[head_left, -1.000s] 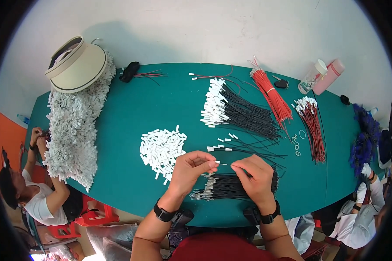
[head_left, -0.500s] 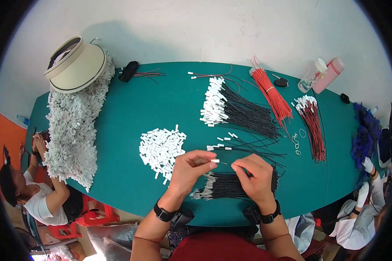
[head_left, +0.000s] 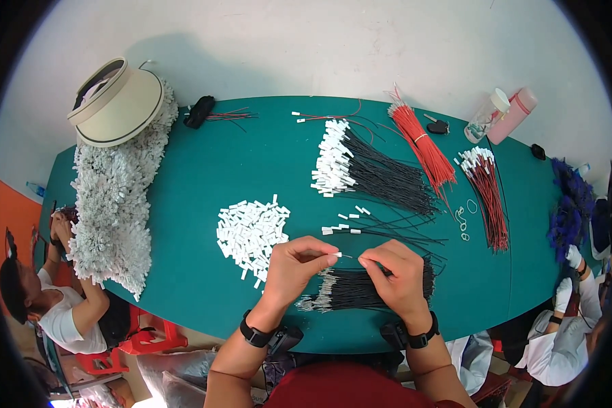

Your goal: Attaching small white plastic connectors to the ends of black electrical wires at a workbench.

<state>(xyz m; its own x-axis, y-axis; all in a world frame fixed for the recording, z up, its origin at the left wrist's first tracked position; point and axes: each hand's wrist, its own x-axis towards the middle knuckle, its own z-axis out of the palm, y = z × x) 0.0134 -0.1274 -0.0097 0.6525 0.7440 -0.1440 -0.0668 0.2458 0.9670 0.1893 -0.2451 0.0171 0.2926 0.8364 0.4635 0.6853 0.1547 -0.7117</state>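
Observation:
My left hand (head_left: 294, 268) is closed, pinching a small white plastic connector housing (head_left: 338, 255) between thumb and fingertips. Facing it, my right hand (head_left: 400, 273) is closed on a thin wire (head_left: 350, 256), whose bare-looking tip points at the housing. Whether tip and housing touch is too small to tell. Below my hands lies a row of black wires (head_left: 360, 289) with silvery terminal ends at the left. A heap of loose white housings (head_left: 251, 231) is left of my left hand. Just beyond my hands are several black wires (head_left: 394, 234), some with white housings.
Farther back on the green table (head_left: 204, 177) lies a big bundle of black wires with white ends (head_left: 381, 170). Red wire bundles (head_left: 421, 143), rubber bands (head_left: 462, 221), a key (head_left: 438, 126) and two bottles (head_left: 517, 115) are to the right. White bundled wires (head_left: 112, 211) fill the left, where a person sits.
The white housing has tilted and sits deeper between my left fingertips, so less of it shows. My right fingertips have shifted slightly left, closer to it.

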